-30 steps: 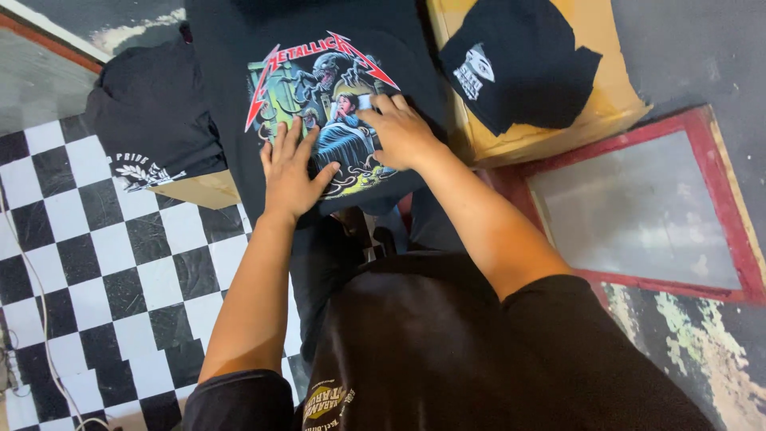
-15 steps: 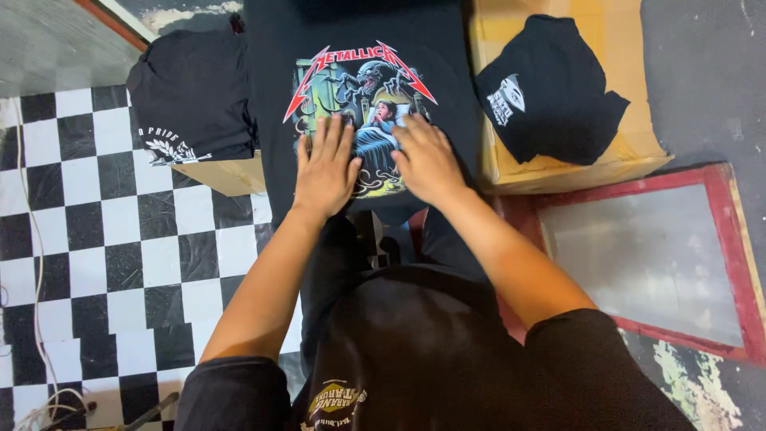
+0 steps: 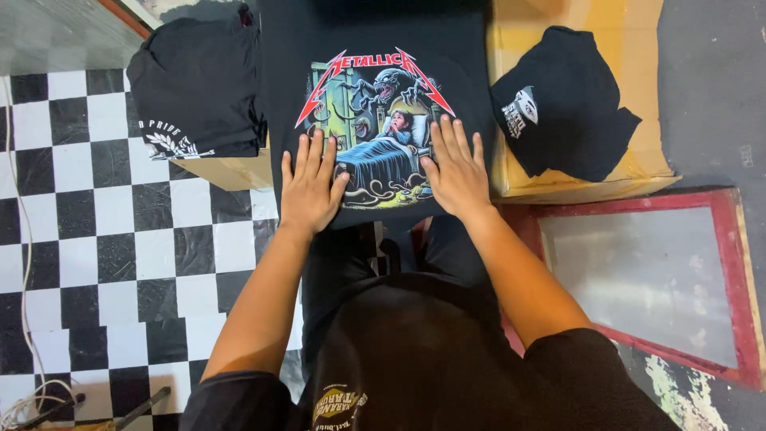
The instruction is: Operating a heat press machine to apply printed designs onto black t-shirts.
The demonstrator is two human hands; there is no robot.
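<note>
1. Our left hand [image 3: 309,187] and right hand [image 3: 456,172] lie flat, fingers spread, pinching nothing, on the black printed T-shirt [image 3: 375,56] at twelve o'clock.
2. It looks smoothed but not yet folded.

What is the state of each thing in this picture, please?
Printed shirt: spread flat, print up, both hands on its lower part.
Left hand: open, palm down, fingers spread.
Right hand: open, palm down, fingers spread.
Folded shirts: stacked on a box, left of the printed shirt.
Small black garment: lying loose and crumpled on a cardboard box.
Red screen frame: lying flat on the floor.
</note>
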